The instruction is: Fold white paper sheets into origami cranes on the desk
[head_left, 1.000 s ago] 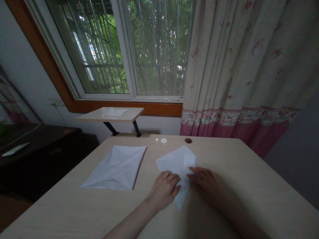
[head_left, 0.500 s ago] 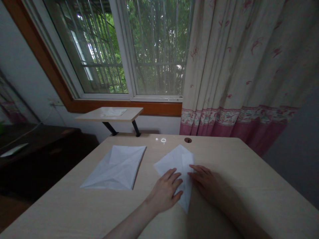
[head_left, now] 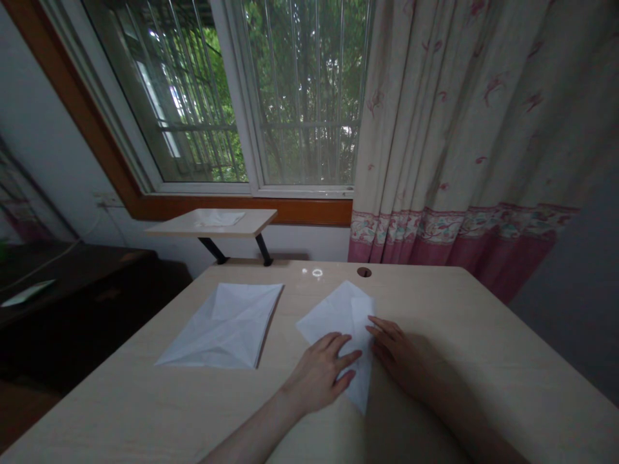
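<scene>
A white sheet of paper [head_left: 330,310] lies on the desk with its right side folded over in a strip toward the middle. My left hand [head_left: 325,370] rests on the sheet with its fingers spread, the fingertips touching the folded strip. At the sheet's right edge is my right hand [head_left: 394,348], its fingers stretched out along the fold and its tips touching the paper. Left of both hands lies a squarish stack of white paper [head_left: 227,325] with crease lines across its top sheet.
The pale wooden desk [head_left: 193,412] has a round cable hole [head_left: 364,272] near its back edge. A small raised shelf [head_left: 174,227] at the back left holds crumpled white paper [head_left: 220,218]. Behind are a barred window and a floral curtain [head_left: 435,129]; a dark cabinet [head_left: 97,270] stands to the left.
My left fingers have shifted slightly across the sheet, the index finger moving right toward the fold. My right fingertips have moved slightly up along the edge. The paper stack has not moved.
</scene>
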A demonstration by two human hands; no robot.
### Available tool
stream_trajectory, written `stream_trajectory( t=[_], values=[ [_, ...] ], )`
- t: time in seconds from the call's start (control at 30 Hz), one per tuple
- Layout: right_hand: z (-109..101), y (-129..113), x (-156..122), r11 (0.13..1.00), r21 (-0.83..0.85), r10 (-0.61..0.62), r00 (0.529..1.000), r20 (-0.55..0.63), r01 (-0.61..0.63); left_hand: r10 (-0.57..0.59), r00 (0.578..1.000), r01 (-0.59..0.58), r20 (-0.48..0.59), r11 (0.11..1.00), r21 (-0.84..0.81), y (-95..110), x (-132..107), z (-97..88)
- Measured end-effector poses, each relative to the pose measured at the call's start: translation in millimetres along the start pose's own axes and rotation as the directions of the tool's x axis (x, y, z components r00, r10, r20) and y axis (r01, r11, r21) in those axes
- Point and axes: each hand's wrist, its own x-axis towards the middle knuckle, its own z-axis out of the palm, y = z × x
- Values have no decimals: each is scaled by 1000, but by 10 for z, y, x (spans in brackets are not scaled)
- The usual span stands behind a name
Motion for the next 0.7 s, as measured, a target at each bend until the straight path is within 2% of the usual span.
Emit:
stream_trajectory(
  t=[0.3,0.7],
  values=[
    [29,30,-21,999,33,29,1000,-3,-29,-7,1000,7,0,1000,18,3,-3,45],
    [32,36,-16,999,40,38,999,-9,-37,-8,1000,8,2,1000,19,35,-3,-9]
  ],
)
